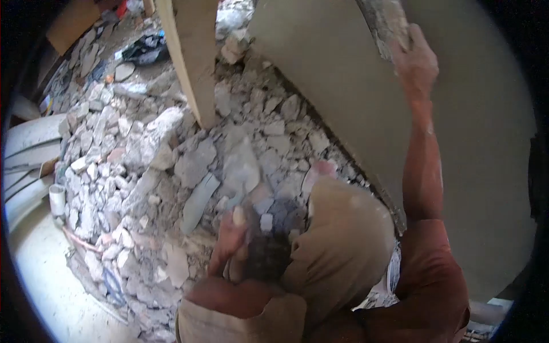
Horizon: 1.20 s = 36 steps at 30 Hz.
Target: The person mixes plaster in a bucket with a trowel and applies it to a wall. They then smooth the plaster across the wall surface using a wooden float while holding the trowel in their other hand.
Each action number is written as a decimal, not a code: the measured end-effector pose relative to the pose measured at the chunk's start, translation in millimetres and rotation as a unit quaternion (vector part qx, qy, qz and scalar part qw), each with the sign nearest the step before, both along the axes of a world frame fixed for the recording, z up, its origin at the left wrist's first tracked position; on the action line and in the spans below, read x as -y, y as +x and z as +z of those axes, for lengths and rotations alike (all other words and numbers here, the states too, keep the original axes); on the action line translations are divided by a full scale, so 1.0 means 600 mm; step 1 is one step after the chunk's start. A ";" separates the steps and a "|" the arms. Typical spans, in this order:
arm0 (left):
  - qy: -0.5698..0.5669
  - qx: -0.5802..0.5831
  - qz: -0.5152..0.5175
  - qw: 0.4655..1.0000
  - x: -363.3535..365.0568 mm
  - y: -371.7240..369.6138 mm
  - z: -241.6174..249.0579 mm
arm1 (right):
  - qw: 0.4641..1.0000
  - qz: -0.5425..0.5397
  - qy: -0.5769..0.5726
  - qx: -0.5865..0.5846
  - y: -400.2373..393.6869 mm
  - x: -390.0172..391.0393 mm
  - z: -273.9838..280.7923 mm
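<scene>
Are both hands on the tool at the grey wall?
No, only the right hand holds the tool; the left hand is well apart from it, seen against the rubble.

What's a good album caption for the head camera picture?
The right hand grips a tool at a smooth grey surface, beside a heap of broken rubble.

The wall [474,154] offers the right hand [416,57] a smooth run along its face; rubble [197,163] crowds its lower edge. A knee [346,228] stands between the hands; a plank [197,51] rises beyond the left hand [231,235].
</scene>
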<state>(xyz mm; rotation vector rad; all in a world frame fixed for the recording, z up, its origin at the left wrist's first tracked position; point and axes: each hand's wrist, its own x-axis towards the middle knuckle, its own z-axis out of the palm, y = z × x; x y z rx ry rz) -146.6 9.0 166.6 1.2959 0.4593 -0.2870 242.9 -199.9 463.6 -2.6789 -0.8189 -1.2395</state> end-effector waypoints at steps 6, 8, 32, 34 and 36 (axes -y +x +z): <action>-0.154 0.006 -0.084 0.984 -0.033 0.079 0.039 | 0.908 0.092 0.236 -0.334 -0.101 0.025 -0.140; -0.164 0.014 -0.114 0.980 -0.037 0.098 0.070 | 0.866 0.117 0.292 -0.389 -0.120 0.016 -0.199; -0.007 0.023 -0.055 0.998 0.007 0.177 0.142 | 0.744 0.048 0.439 -0.500 -0.296 0.146 -0.315; 0.046 0.045 -0.065 0.996 0.021 0.189 0.148 | 0.813 0.064 0.325 -0.479 -0.313 0.127 -0.281; 0.094 0.067 -0.074 0.991 0.029 0.197 0.154 | 0.839 0.103 0.282 -0.454 -0.310 0.133 -0.294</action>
